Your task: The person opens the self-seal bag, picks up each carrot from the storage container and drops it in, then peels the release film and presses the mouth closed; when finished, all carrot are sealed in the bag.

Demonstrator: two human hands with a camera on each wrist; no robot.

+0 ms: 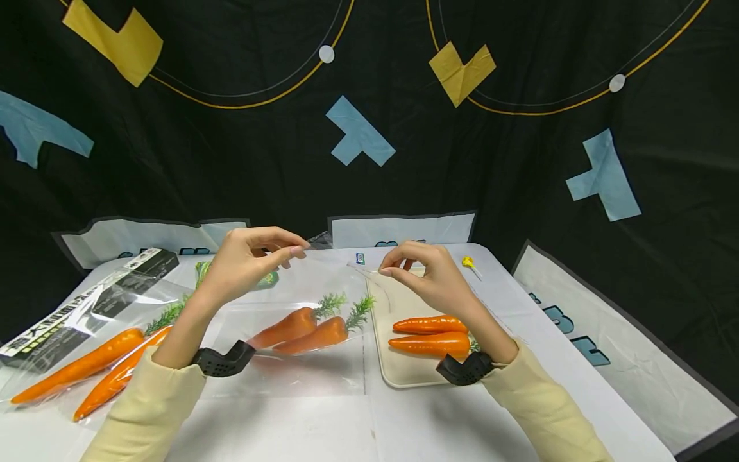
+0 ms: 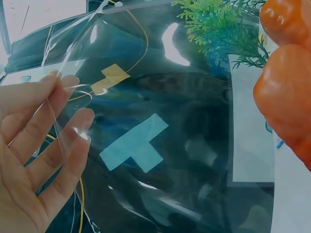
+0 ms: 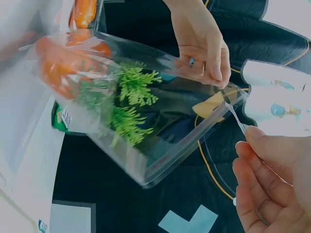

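While the left hand [image 1: 248, 260] pinches one top corner of a clear plastic zip bag [image 1: 300, 346] between thumb and fingertips, the right hand [image 1: 430, 276] pinches the opposite corner, so the bag's mouth is stretched between them above the white table [image 1: 508, 410]. In the left wrist view the film runs between the fingers [image 2: 73, 145], and in the right wrist view a thin strip of the bag's edge leads to the right fingertips [image 3: 255, 133]. Inside the bag lie two orange carrots with green leafy tops [image 1: 306, 330], their tops pointing up toward the opening and their bodies sagging low near the tabletop. Just right of the bag, a cream rounded cutting board [image 1: 404, 372] carries two more orange carrots [image 1: 430, 335], side by side below the right wrist. To the far left, another clear bag with two long carrots [image 1: 86, 369] rests on the table, touching a black and white printed box [image 1: 86, 301]. A small yellow object [image 1: 467, 262] lies near the table's back edge.
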